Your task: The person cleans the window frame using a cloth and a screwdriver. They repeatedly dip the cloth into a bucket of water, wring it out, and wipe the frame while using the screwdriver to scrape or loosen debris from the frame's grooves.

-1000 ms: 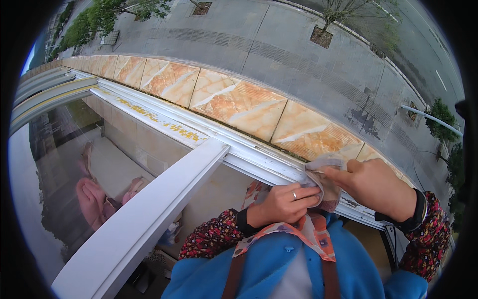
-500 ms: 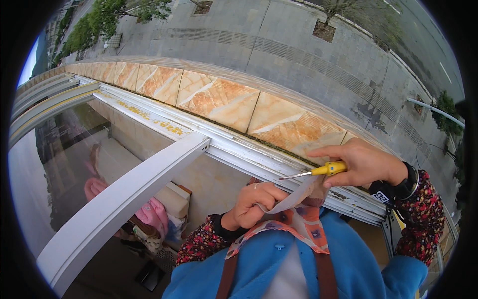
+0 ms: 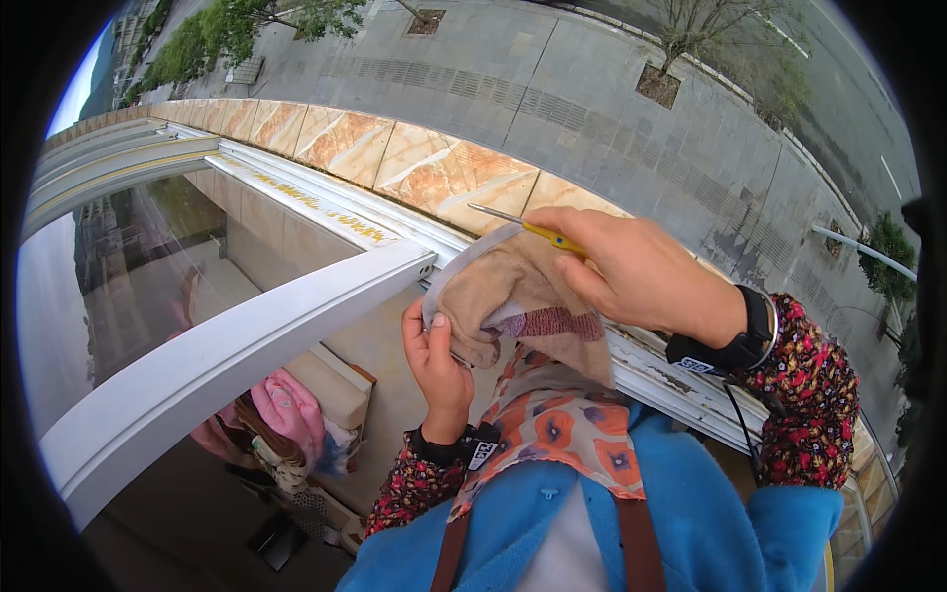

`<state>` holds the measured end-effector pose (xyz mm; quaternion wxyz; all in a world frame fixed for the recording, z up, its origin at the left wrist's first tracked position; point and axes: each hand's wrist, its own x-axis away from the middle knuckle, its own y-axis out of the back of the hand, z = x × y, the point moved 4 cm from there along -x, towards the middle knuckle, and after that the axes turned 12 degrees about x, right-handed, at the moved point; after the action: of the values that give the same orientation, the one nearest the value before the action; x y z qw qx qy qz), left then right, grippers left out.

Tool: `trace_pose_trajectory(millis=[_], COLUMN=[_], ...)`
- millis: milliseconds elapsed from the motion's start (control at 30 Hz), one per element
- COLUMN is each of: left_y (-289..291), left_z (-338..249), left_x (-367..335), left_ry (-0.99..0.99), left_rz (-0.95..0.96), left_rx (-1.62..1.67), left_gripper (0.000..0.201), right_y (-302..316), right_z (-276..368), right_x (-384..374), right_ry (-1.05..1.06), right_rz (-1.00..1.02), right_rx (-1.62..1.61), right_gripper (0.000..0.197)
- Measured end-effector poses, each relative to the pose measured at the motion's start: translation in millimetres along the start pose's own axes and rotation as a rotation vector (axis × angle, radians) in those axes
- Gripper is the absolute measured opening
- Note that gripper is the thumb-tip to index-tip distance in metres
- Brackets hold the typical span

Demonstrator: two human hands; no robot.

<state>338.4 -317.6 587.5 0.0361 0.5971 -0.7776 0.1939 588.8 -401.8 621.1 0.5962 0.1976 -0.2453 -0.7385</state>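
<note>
My right hand [image 3: 641, 266] grips a screwdriver [image 3: 554, 238] with a yellow handle. Its thin metal shaft points left, over the far edge of the window frame. A worn beige-brown cloth [image 3: 547, 281], with a grey border and a purplish band, hangs spread out below the screwdriver. My left hand [image 3: 436, 360] pinches the cloth's left edge between thumb and fingers. Whether the right fingers also hold the cloth's upper edge is hard to see. Behind the cloth runs the white window track [image 3: 681, 390], partly covered by it.
A white sliding sash [image 3: 247, 316] with glass stands at left. Beyond the track lies a ledge of orange marbled tiles [image 3: 459, 178], with a grey pavement [image 3: 592, 109] far below. Indoors at lower left are a pink garment [image 3: 288, 409] and other items.
The cloth has been opened out and raised to the left over the track. Both hands moved left, and the screwdriver tip now lies farther out, over the tiled ledge.
</note>
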Motion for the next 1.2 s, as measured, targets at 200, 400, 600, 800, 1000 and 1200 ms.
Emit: trace_pose_trajectory(millis=[200,400,600,800,1000,1200], left_y=[9,15,5,-40,-72,-40], left_z=[9,11,11,9,22,2], left_x=[-6,-7,-2,31,54,26], left_ry=[-0.032,0.003,-0.092,-0.218,0.092,0.076], left_rz=[0.086,0.173,0.341,0.716,1.028,0.448], left_rx=[-0.110,-0.207,-0.449,-0.637,-0.398,-0.368], left_gripper=[0.032,0.035,0.029,0.028,0.024,0.017], right_y=[-21,-51,-44,-4,70,41], right_z=[14,15,7,3,0,2], right_x=[21,-1,14,78,101,86], right_ry=[0.096,0.111,0.155,0.063,-0.104,-0.006], right_rz=[0.164,0.174,0.218,0.442,0.569,0.300], right_rx=[0.251,0.370,0.398,0.475,0.259,0.221], right_gripper=[0.048,0.055,0.060,0.056,0.037,0.044])
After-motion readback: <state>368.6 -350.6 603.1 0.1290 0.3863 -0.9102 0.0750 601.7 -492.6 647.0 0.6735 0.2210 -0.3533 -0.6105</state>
